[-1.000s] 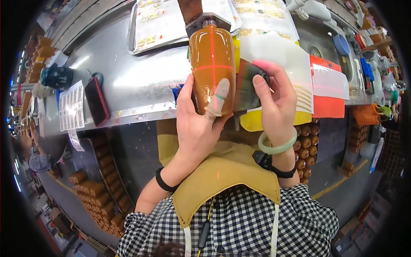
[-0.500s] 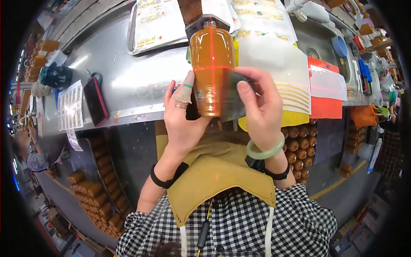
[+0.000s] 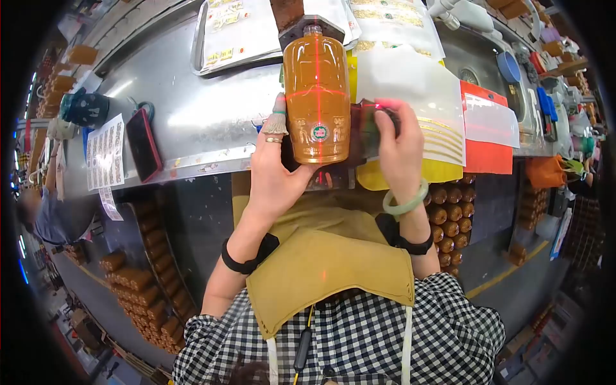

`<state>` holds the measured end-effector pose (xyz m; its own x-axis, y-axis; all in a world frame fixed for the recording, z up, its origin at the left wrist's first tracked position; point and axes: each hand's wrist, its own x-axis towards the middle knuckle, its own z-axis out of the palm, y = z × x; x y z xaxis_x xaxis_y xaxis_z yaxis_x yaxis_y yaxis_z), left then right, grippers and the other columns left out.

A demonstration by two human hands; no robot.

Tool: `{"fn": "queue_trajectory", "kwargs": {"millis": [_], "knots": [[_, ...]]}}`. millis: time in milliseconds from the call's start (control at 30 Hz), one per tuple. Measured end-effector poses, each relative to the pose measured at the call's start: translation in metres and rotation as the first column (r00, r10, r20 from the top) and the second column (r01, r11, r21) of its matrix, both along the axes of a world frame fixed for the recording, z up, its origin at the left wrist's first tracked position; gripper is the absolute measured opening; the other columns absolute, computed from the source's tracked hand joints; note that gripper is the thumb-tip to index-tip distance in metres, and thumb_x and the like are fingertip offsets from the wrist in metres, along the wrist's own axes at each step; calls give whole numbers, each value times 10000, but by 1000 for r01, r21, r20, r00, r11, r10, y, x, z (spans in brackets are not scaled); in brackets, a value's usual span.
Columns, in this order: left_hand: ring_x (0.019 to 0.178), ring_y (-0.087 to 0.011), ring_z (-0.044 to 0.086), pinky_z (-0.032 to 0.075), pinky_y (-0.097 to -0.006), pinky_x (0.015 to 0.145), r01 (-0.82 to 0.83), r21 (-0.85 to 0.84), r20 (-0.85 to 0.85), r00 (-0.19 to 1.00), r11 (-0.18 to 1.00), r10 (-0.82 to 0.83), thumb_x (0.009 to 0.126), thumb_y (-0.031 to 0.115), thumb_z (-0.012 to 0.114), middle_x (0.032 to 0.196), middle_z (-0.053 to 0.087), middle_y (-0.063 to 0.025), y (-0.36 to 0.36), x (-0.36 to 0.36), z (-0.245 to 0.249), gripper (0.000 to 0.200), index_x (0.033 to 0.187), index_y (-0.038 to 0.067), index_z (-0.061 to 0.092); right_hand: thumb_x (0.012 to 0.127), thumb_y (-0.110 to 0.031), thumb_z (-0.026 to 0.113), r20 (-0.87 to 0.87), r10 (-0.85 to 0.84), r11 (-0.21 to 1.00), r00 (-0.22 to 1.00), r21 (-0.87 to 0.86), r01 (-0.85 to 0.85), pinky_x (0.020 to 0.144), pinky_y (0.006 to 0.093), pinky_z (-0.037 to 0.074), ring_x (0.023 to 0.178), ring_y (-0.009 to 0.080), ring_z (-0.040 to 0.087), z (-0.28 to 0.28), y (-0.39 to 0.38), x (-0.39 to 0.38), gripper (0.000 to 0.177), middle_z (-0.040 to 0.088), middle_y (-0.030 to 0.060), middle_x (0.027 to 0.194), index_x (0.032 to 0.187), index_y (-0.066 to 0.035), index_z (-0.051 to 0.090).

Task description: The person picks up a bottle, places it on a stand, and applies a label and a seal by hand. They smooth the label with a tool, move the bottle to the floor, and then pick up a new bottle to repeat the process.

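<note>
A glossy amber-brown bottle (image 3: 316, 77) lies with its neck away from me, against a dark metal holder (image 3: 332, 29). Red light lines cross on its side, and a round green-and-white emblem (image 3: 319, 132) shows near its base. My left hand (image 3: 273, 173) is closed around the bottle's lower left, thumb by the base; a finger wears a pale cloth cover (image 3: 276, 122). Just right of the bottle, my right hand (image 3: 401, 151) pinches a dark flat pad (image 3: 369, 133), apart from the glass and partly hidden by the fingers.
A metal tray (image 3: 200, 45) with decal sheets sits behind left. Gold-striped sheets (image 3: 439, 138) and a red folder (image 3: 487, 157) lie to the right, near a sink (image 3: 471, 58). A phone (image 3: 144, 146) rests at left. Stacked bottles (image 3: 449, 218) stand below; another person (image 3: 54, 215) is far left.
My right hand has drawn the pad off the bottle's lower right side, uncovering the emblem. The bottle and my left hand have shifted slightly away from me.
</note>
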<state>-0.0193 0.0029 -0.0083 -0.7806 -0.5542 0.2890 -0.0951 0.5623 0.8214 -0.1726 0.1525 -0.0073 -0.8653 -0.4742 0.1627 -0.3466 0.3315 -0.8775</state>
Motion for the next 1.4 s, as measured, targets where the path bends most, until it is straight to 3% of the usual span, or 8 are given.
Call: {"fn": "queue_trajectory", "kwargs": {"millis": [200, 400, 533, 633, 767, 900, 1133, 1400], "knots": [[1306, -390, 568, 517, -443, 1054, -71, -584, -244, 965, 809, -91, 689, -10, 860, 1399, 623, -189, 12, 6, -1, 525, 1197, 44, 736, 1004, -79, 601, 135, 75, 966, 988, -254, -39, 906, 351, 504, 995, 263, 654, 33, -3, 26, 172, 675, 132, 1061, 1143, 1, 660], [1216, -375, 635, 555, -436, 1019, -210, -493, -272, 959, 844, 80, 707, -63, 857, 1363, 657, -181, 17, 19, -18, 471, 1156, 36, 755, 982, -56, 622, -27, 13, 1000, 1000, 8, -13, 906, 380, 504, 995, 306, 660, 7, 5, 11, 160, 681, 154, 1050, 1125, 0, 666], [1244, -330, 632, 522, -405, 1049, -224, -387, -260, 957, 894, 128, 721, -34, 868, 1380, 649, -189, 19, 18, -22, 610, 1297, -51, 667, 982, -59, 622, 86, 17, 982, 996, -188, 0, 897, 380, 505, 985, 306, 658, 25, 2, 25, 158, 672, 149, 1042, 1122, -4, 666], [1256, -373, 617, 469, -466, 1081, -164, 144, -99, 979, 976, 179, 684, 57, 904, 1387, 649, -155, 15, 7, -16, 787, 1406, 10, 595, 976, -49, 622, 64, 160, 970, 985, -193, -146, 871, 370, 512, 968, 306, 658, 34, -7, 41, 159, 669, 141, 1035, 1122, -7, 668], [1249, -250, 638, 428, -376, 1129, -124, -302, -141, 986, 945, 84, 771, 18, 852, 1391, 650, -142, 8, 10, -8, 843, 1515, -29, 459, 984, -50, 615, -38, -30, 999, 999, -16, 29, 872, 355, 510, 947, 299, 661, 13, 2, 7, 169, 683, 147, 1012, 1135, -4, 674], [1285, -392, 579, 418, -463, 1141, -132, 41, -113, 984, 990, 135, 726, 65, 875, 1448, 594, -167, 18, 3, 1, 851, 1483, -9, 494, 976, -30, 619, 121, 42, 972, 992, -234, -13, 864, 332, 509, 958, 267, 668, 28, 5, 15, 159, 686, 153, 1021, 1121, 4, 673], [1247, -257, 636, 516, -360, 1029, -122, -279, -72, 992, 953, 106, 771, 22, 845, 1436, 610, -149, 10, 1, -5, 821, 1509, 1, 487, 962, -22, 633, 102, 122, 966, 987, -239, -95, 854, 350, 514, 943, 277, 666, 25, -2, 25, 154, 685, 148, 1018, 1108, 9, 672], [1291, -366, 607, 485, -415, 1080, -97, 18, -114, 989, 995, 98, 712, 4, 860, 1489, 554, -198, 19, -3, 5, 872, 1497, -22, 480, 951, -29, 651, 83, 154, 962, 985, -239, -130, 839, 352, 518, 930, 278, 671, 38, -9, 26, 148, 688, 150, 1004, 1091, 6, 684]]}}
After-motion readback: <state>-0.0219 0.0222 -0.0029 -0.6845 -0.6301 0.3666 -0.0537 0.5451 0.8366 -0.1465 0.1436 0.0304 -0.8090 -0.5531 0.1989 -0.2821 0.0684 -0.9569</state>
